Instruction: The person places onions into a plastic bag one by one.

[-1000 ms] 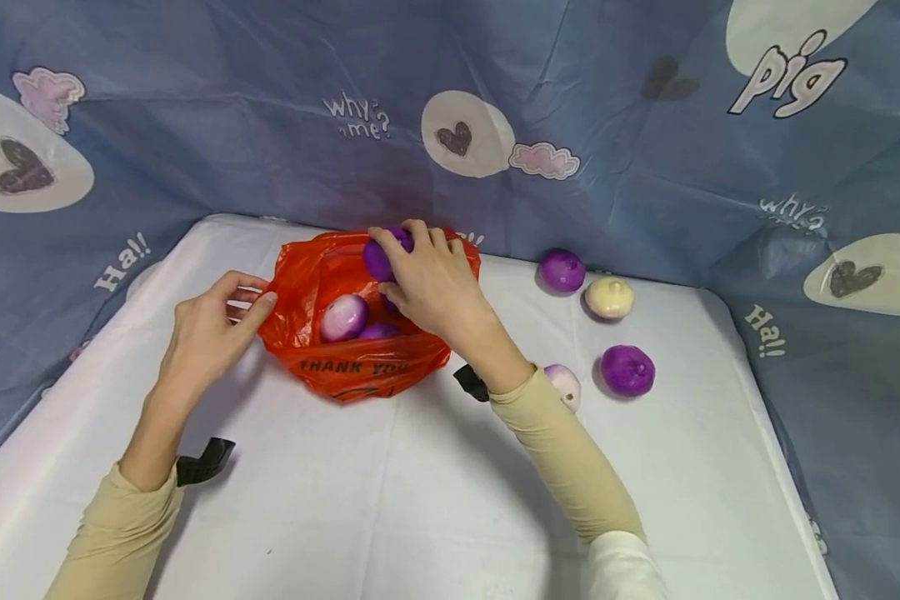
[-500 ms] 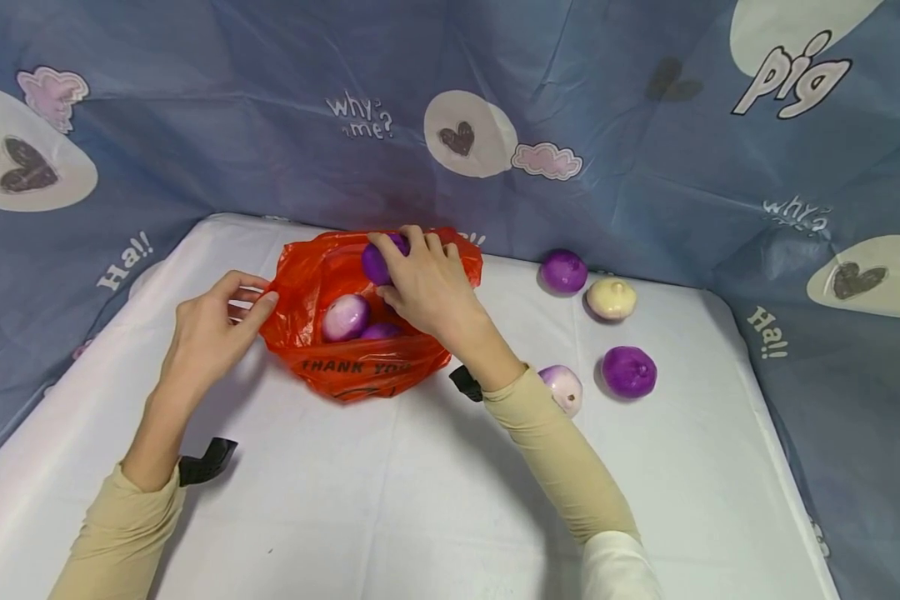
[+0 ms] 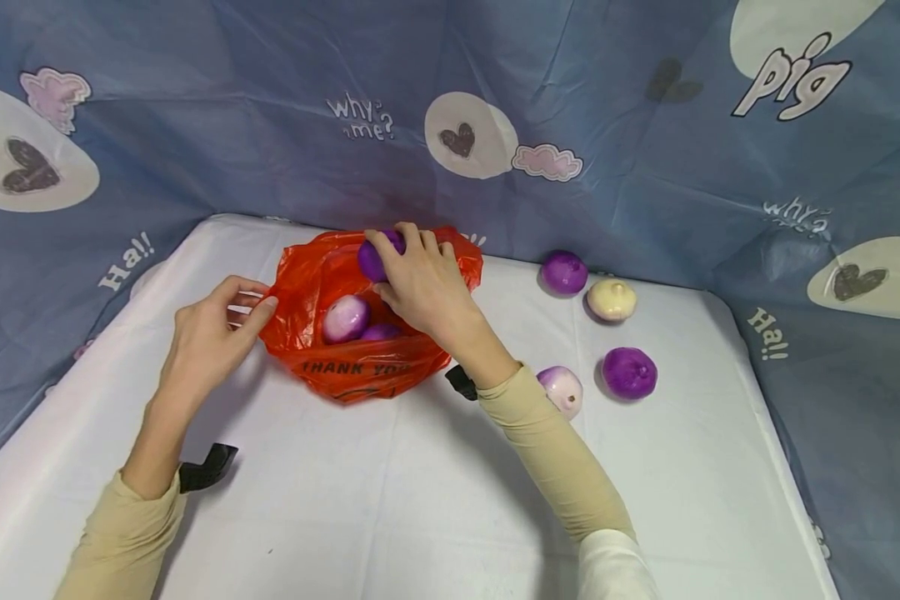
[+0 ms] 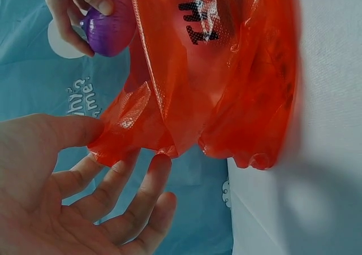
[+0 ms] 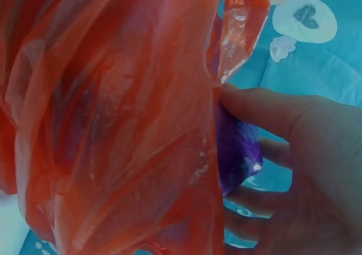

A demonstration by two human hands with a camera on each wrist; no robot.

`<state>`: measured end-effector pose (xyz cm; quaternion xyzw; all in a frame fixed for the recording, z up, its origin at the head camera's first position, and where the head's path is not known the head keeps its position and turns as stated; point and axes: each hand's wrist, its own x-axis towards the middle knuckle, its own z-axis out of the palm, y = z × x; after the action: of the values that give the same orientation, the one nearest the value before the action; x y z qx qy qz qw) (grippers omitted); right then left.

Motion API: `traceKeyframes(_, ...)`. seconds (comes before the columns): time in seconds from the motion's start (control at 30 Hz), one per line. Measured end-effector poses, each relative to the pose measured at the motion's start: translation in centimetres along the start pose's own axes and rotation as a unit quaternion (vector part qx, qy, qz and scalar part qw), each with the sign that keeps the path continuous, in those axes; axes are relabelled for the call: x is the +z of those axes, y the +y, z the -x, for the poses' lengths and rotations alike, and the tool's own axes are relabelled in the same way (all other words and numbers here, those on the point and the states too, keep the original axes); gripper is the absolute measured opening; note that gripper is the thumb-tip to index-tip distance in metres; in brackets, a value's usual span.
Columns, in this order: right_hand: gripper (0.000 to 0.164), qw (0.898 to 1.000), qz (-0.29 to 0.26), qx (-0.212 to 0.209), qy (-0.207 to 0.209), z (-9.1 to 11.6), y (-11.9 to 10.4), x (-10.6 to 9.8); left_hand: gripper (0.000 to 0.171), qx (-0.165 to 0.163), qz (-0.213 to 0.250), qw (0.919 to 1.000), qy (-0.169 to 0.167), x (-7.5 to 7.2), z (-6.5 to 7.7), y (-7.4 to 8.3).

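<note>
A red plastic bag (image 3: pixel 296 312) printed THANK YOU stands on the table with its mouth spread. My left hand (image 3: pixel 213 337) pinches the bag's left rim between thumb and fingers; the left wrist view shows the bag's thin edge (image 4: pixel 121 133) there. Over the far side of the opening, my right hand (image 3: pixel 431 287) grips a purple onion (image 3: pixel 373 260), which appears in the right wrist view partly behind the bag. Inside lie a white-and-purple onion (image 3: pixel 346 318) and another purple onion (image 3: pixel 380 332), mostly hidden by the bag's front wall.
Right of the bag, two purple onions (image 3: pixel 564 272) (image 3: pixel 629 373), a pale yellow onion (image 3: pixel 611 300) and a white-purple onion (image 3: pixel 562 392) lie on the white tablecloth (image 3: pixel 420 500). The right sleeve partly covers the last. A blue printed curtain (image 3: pixel 270 125) rises behind the table.
My right hand has shifted slightly left with the purple onion in its grip. My left hand stays at the bag's rim.
</note>
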<state>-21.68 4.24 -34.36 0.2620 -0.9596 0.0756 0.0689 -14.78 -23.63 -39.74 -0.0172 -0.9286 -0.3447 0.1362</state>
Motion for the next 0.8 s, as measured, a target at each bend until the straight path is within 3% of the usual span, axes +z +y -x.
traceKeyframes(0.8, 0.074, 1.000, 0.021, -0.001, 0.012, -0.1, -0.2, 0.6, 0.030, -0.014, -0.002, 0.9997, 0.018, 0.2, 1.4, 0.0)
